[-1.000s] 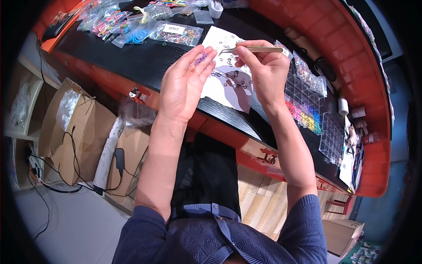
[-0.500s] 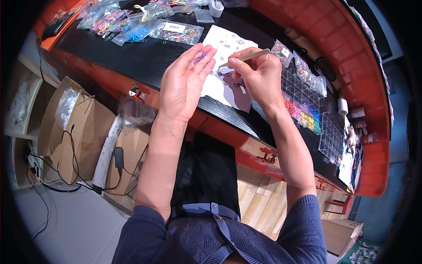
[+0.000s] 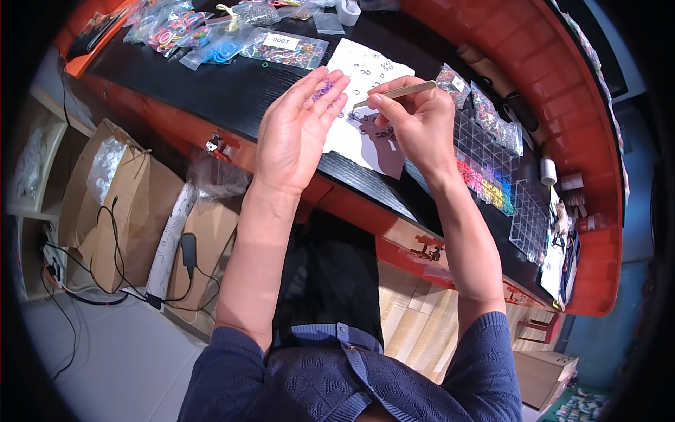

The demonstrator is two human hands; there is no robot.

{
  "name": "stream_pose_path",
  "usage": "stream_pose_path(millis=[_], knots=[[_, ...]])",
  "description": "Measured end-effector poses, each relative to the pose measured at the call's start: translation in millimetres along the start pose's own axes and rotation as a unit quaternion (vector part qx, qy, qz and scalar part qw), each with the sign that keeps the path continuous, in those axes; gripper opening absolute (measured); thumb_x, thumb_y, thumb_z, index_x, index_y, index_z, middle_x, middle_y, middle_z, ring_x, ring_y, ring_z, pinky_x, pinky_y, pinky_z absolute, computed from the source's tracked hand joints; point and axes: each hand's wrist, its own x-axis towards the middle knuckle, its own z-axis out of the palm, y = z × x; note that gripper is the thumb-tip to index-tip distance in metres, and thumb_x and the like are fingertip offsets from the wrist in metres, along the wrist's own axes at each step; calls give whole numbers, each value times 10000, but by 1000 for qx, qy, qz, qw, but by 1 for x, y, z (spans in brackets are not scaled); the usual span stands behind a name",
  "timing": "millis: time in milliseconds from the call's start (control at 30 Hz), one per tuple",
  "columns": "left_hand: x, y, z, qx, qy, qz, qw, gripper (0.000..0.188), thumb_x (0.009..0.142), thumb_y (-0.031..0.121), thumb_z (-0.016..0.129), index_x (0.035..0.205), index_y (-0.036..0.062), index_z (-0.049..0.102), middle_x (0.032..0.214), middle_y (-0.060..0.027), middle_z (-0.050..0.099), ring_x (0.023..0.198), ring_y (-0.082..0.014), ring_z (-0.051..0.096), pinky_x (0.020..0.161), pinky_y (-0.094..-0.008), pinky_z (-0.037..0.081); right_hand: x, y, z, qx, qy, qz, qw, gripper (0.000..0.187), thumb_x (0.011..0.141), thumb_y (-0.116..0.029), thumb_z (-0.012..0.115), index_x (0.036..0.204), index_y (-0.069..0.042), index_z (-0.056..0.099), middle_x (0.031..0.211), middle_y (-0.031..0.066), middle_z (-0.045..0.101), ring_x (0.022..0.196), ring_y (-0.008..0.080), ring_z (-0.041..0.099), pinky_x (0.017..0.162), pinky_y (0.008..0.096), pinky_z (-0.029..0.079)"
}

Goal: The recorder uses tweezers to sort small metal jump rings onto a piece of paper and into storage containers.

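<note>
My left hand (image 3: 290,144) is held palm up over the left edge of a white paper sheet (image 3: 344,56). Small purple rings (image 3: 323,90) lie on its extended fingers. Between the thumb and fingers of my right hand (image 3: 425,126) is a pair of metal tweezers (image 3: 413,88). Their tips point left and down at the sheet, close beside the left fingertips; whether they pinch a ring is too small to tell. Small dark rings (image 3: 365,72) are scattered over the paper, several of them in the shadow of my right hand.
A clear compartment box (image 3: 485,151) with red, pink, yellow and green pieces stands at right. Bags of coloured rings (image 3: 285,50) lie at the back left, and more small bags (image 3: 485,112) beyond the box. A red raised rim (image 3: 594,162) borders the black tabletop (image 3: 211,95).
The tweezers and my right hand have shifted very slightly, with the tips still near the paper. My left hand stays almost in place with the purple rings.
</note>
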Motion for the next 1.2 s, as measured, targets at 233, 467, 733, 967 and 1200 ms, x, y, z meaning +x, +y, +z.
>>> stream_pose_path(millis=[233,467,733,967,1200], knots=[[1,0,-1,8,3,-5,1000,552,1021,153,501,1408,-192,312,1445,-351,388,1407,-410,381,1194,-458,325,1,5,2,40,61,-103,992,52,866,-16,711,897,26,716,773,79,718,647,107,681,574,227,521],[3,1,-3,-12,5,-24,1000,407,1009,136,558,1290,-152,498,1332,-302,515,1315,-377,502,1102,-438,428,3,-3,13,101,82,-126,983,48,869,-11,712,903,23,715,814,81,728,673,112,682,627,231,539],[0,-3,4,-8,29,37,999,491,1019,127,473,1365,-207,375,1461,-342,363,1398,-408,386,1201,-476,327,-2,-5,3,94,77,-61,991,66,858,-7,717,911,30,729,809,82,731,710,119,686,651,237,550],[0,-3,4,-7,26,38,999,492,1016,111,459,1377,-210,362,1468,-344,355,1412,-426,362,1204,-480,319,-3,1,11,46,23,-38,998,77,855,-20,710,897,44,719,781,94,727,718,107,688,641,245,545],[0,-2,2,-10,27,31,999,465,1022,130,490,1355,-183,405,1408,-315,429,1370,-402,424,1177,-470,353,-2,-1,6,22,39,-38,998,71,869,-24,701,893,40,718,749,87,720,659,107,684,589,240,538]])
